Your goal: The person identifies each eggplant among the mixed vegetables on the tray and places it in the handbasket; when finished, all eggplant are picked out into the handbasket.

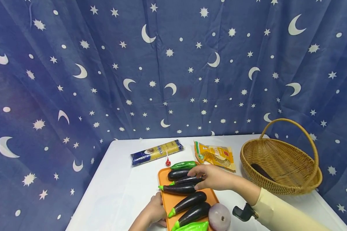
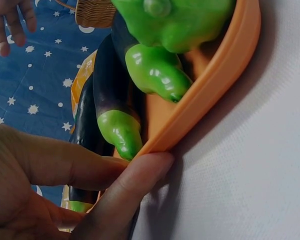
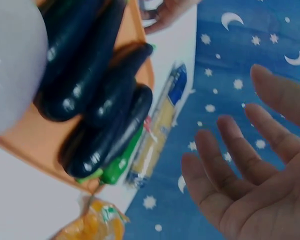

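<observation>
An orange tray (image 1: 168, 199) on the white table holds several dark eggplants (image 1: 188, 202) with green stem ends. My left hand (image 1: 155, 209) is at its left side; in the left wrist view, thumb and fingers pinch the tray rim (image 2: 205, 100). Above the eggplants at the tray's far half is my right hand (image 1: 214, 178). Seen in the right wrist view, its fingers (image 3: 215, 172) are spread and loosely bent, holding nothing. A green pepper (image 1: 183, 165) lies at the tray's far end. At the near end are a bumpy green vegetable (image 1: 193, 226) and a pale purple onion-like ball (image 1: 219, 217).
A wicker basket (image 1: 292, 189) with a tall handle stands at the right, one dark eggplant-like item (image 1: 261, 171) inside. Behind the tray lie a pasta packet (image 1: 157, 153), a red lollipop (image 1: 168, 162) and an orange-yellow bag (image 1: 217, 155). A starry blue curtain (image 1: 173, 70) hangs behind the table.
</observation>
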`<state>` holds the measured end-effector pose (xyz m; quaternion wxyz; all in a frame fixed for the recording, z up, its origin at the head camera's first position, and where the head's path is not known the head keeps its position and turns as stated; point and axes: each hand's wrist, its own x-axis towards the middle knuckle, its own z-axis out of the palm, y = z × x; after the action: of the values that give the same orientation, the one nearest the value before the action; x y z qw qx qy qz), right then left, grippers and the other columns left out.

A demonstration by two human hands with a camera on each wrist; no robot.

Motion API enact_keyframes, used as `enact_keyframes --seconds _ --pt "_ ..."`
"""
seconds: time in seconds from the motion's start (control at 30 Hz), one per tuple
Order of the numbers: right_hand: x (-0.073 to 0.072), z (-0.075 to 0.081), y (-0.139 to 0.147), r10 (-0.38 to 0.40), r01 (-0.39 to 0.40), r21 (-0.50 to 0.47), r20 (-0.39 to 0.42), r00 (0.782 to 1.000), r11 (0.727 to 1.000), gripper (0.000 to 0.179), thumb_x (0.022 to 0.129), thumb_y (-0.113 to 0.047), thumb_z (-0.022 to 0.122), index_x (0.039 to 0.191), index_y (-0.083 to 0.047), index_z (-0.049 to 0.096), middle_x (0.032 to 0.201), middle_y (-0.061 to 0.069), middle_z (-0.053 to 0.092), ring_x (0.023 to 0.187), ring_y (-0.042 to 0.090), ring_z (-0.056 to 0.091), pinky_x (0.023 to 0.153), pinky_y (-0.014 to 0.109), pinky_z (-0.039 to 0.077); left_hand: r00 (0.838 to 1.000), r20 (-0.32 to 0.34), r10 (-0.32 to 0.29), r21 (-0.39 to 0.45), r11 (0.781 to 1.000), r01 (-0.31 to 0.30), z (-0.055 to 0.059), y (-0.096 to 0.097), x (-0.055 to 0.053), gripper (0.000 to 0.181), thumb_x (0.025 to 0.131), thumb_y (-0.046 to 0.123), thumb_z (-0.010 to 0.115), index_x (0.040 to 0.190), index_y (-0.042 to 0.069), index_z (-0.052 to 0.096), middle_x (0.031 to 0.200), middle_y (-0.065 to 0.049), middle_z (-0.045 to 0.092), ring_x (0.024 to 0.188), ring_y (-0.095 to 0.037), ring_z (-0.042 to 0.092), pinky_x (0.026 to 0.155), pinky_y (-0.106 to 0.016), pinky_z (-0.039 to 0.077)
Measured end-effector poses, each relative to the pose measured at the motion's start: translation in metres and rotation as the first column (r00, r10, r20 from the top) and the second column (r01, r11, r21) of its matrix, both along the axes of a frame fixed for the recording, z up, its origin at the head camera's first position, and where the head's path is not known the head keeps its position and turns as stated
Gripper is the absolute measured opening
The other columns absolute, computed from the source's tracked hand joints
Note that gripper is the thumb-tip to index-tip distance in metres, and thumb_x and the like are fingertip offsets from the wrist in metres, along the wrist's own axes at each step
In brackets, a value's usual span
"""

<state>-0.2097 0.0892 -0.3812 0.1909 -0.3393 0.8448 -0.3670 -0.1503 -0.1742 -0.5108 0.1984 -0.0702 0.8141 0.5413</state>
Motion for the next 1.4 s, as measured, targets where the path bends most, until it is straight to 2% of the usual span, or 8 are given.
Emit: enact_keyframes --seconds 0.13,0.4,0.67,1.0,1.2,1.4 --pt "0.005 -0.008 -0.007 0.052 -0.053 0.016 0.047 0.998 0.998 0.039 0.084 -0.013 0.079 0.121 -0.023 0.068 0.118 -0.008 0.065 0.108 0.018 0.061 0.098 0.047 0.057 1.000 0.027 0.002 -0.008 1.000 -0.001 -0.001 0.000 -0.002 0.085 0.063 -0.023 0.062 0.141 -0.015 0.033 0.111 -0.026 0.041 0.066 -0.033 0.066 0.048 -0.035 0.064" --pt "0.012 -0.026 -0.016 0.131 -0.136 0.078 0.064 0.989 0.988 0.038 0.083 -0.013 0.080 0.118 -0.023 0.070 0.113 -0.015 0.065 0.104 0.009 0.060 0.097 0.037 0.057 0.999 0.033 0.005 0.005 1.000 -0.005 -0.002 0.000 -0.003 0.087 0.062 -0.022 0.062 0.143 -0.015 0.031 0.113 -0.028 0.040 0.063 -0.033 0.067 0.048 -0.036 0.065" --pt "0.019 -0.040 -0.021 0.224 -0.220 0.198 0.005 0.975 0.955 0.040 0.082 -0.015 0.081 0.120 -0.021 0.070 0.115 -0.013 0.065 0.108 0.007 0.060 0.095 0.028 0.055 1.000 0.023 -0.006 0.017 1.000 0.005 -0.001 0.000 -0.002 0.086 0.063 -0.020 0.064 0.142 -0.016 0.031 0.114 -0.028 0.040 0.062 -0.032 0.068 0.048 -0.037 0.064" --pt "0.022 -0.050 -0.027 0.251 -0.238 0.290 -0.007 0.968 0.927 0.042 0.080 -0.010 0.080 0.119 -0.020 0.071 0.113 -0.014 0.064 0.105 0.004 0.058 0.096 0.026 0.055 0.998 0.055 0.009 -0.021 1.000 -0.007 0.000 0.000 -0.005 0.089 0.065 -0.020 0.063 0.147 -0.015 0.027 0.116 -0.029 0.040 0.065 -0.032 0.067 0.049 -0.035 0.064" --pt "0.021 -0.053 -0.030 0.271 -0.251 0.320 -0.018 0.963 0.914 0.044 0.078 -0.003 0.078 0.118 -0.021 0.072 0.111 -0.015 0.063 0.101 0.002 0.057 0.093 0.023 0.054 0.999 0.038 -0.001 -0.018 1.000 0.002 0.000 0.000 -0.006 0.087 0.064 -0.021 0.062 0.144 -0.016 0.028 0.115 -0.029 0.040 0.064 -0.032 0.067 0.049 -0.034 0.064" --pt "0.024 -0.060 -0.032 0.307 -0.277 0.339 -0.038 0.951 0.899 0.049 0.075 0.003 0.077 0.117 -0.021 0.072 0.109 -0.015 0.063 0.096 0.000 0.056 0.089 0.019 0.053 0.999 -0.034 -0.020 0.055 0.998 0.022 -0.003 0.001 0.001 0.073 0.063 -0.019 0.067 0.131 -0.015 0.040 0.102 -0.025 0.043 0.058 -0.031 0.068 0.046 -0.036 0.064"
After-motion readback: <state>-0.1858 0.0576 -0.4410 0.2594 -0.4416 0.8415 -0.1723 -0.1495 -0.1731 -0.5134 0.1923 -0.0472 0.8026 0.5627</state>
